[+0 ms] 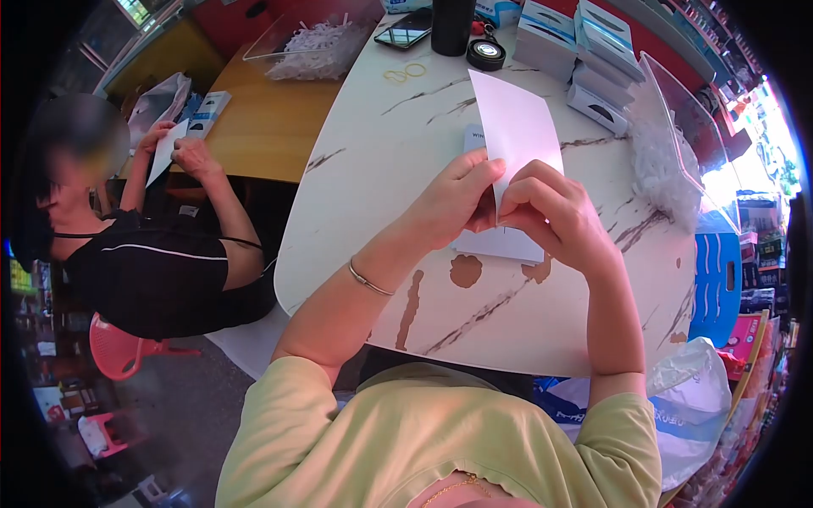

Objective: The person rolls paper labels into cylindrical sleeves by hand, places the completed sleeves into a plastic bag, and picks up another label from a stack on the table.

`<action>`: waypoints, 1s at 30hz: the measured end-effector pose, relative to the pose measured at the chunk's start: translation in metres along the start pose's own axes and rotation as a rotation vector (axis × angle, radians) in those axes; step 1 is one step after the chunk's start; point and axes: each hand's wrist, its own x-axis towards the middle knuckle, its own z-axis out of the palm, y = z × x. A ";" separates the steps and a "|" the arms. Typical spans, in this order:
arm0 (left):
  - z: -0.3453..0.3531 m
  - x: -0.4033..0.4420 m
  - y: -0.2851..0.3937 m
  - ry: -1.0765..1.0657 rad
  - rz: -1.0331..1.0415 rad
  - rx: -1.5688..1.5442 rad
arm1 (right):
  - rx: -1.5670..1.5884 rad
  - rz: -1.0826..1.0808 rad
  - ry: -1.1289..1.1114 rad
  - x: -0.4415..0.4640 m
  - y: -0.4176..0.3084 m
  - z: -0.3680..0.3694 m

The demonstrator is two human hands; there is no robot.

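A white sheet of card or stiff paper (520,123) stands tilted up above the marbled table, its lower end between my two hands. My left hand (461,193) is closed on its left edge, thumb on the near face. My right hand (555,212) has bent fingers pinched at the sheet's lower right part, close against my left fingertips. What the fingertips do behind the sheet is hidden. Beneath my hands lies a flat white piece or small stack (500,245), with a few printed letters showing at its upper left; the sheet and hands cover most of it.
Stacked white boxes (546,38) stand at the back right beside a clear bin (669,161) of whitish strips. A black bottle (450,27), phone (405,30), round black item (486,55) and yellow bands (405,74) lie behind. At left, a co-worker (161,262) holds white paper.
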 end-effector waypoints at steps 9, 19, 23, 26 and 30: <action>-0.006 0.001 -0.003 -0.032 -0.084 -0.056 | 0.030 -0.021 -0.033 -0.004 0.005 -0.002; -0.009 0.002 0.002 0.033 -0.079 -0.095 | 0.465 0.370 0.411 -0.030 0.037 -0.085; -0.014 0.003 0.006 -0.016 0.010 -0.147 | -0.145 0.272 0.833 -0.057 0.085 -0.168; -0.007 0.001 0.003 0.022 0.073 -0.143 | -0.988 0.623 0.590 -0.083 0.112 -0.200; -0.002 -0.001 0.003 -0.022 0.067 -0.157 | -1.327 0.488 0.413 -0.077 0.085 -0.186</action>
